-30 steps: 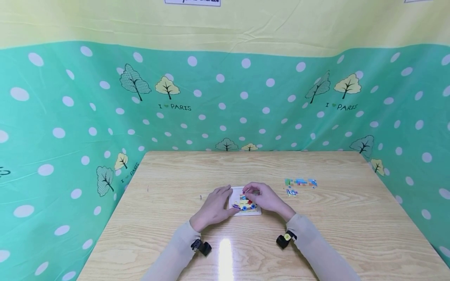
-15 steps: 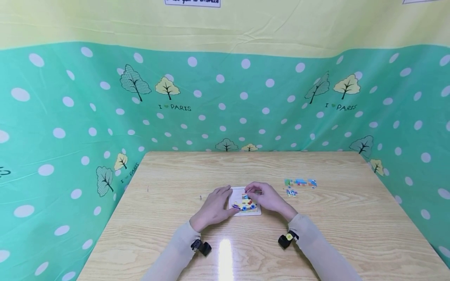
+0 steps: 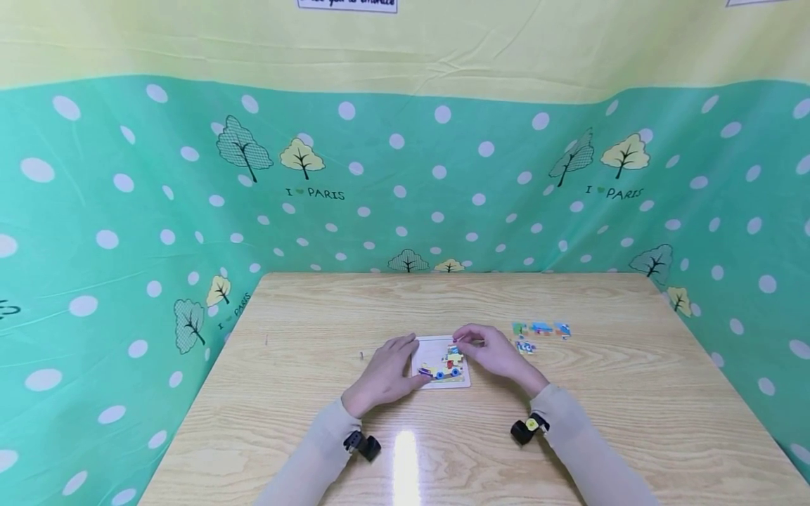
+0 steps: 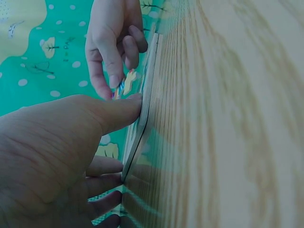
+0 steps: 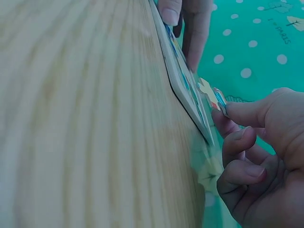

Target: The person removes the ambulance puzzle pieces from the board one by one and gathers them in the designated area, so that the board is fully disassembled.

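Observation:
A white-rimmed jigsaw puzzle tray (image 3: 427, 348) lies on the table, its lower part filled with pieces picturing a vehicle with blue wheels (image 3: 439, 374). My left hand (image 3: 384, 374) steadies it: the thumb (image 4: 124, 113) rests on the near rim and the fairly straight fingers lie along the left side. Between thumb and index finger, my right hand (image 3: 493, 353) pinches a puzzle piece (image 5: 221, 100) with blue and red on it, over the tray's right part. A cream-yellow piece (image 5: 208, 90) adjoins it, seemingly linked to it. The other right fingers are curled.
Several loose puzzle pieces (image 3: 541, 328) lie right of the tray, with another blue-and-white piece (image 3: 525, 346) just in front of them. A tiny scrap (image 3: 361, 355) sits left of my left hand. Green dotted cloth (image 3: 405, 211) hangs behind the wooden table (image 3: 316, 309).
My right hand has shifted a little to the right, and the pinched piece with the yellow piece has moved right with it over the tray. My left hand stays put.

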A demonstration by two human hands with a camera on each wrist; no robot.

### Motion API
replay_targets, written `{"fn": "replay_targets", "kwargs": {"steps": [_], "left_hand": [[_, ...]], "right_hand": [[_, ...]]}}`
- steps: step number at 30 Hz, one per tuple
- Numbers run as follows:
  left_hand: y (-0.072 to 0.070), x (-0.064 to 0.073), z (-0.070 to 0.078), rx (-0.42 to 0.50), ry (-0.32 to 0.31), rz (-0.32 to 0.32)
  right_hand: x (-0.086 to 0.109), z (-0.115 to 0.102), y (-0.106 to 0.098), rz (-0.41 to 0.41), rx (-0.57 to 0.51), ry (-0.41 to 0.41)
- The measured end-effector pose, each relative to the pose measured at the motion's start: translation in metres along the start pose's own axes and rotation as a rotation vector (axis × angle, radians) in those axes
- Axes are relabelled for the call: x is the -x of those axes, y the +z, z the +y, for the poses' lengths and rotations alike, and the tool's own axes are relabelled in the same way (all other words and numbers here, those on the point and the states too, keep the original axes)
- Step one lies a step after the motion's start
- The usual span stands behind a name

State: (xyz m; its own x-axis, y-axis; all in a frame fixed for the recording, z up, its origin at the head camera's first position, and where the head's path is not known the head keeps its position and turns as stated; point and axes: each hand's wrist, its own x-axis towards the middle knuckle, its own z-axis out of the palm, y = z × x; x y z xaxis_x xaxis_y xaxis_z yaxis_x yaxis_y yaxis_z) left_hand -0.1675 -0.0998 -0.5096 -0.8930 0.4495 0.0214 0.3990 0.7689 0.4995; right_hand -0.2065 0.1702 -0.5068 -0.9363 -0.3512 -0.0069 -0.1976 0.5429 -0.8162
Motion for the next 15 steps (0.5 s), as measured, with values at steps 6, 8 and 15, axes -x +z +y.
{"fn": "replay_targets", "kwargs": {"steps": [6, 8, 15], "left_hand": [[0.000, 0.000, 0.000, 0.001, -0.006, -0.003], [0.000, 0.000, 0.000, 0.002, -0.005, -0.003], [0.000, 0.000, 0.000, 0.005, -0.002, -0.006]], "right_hand": [[0.004, 0.007, -0.009, 0.012, 0.024, -0.003], [0.006, 0.009, -0.011, 0.022, 0.030, -0.003], [0.010, 0.015, -0.021, 0.040, 0.036, 0.002]]}}
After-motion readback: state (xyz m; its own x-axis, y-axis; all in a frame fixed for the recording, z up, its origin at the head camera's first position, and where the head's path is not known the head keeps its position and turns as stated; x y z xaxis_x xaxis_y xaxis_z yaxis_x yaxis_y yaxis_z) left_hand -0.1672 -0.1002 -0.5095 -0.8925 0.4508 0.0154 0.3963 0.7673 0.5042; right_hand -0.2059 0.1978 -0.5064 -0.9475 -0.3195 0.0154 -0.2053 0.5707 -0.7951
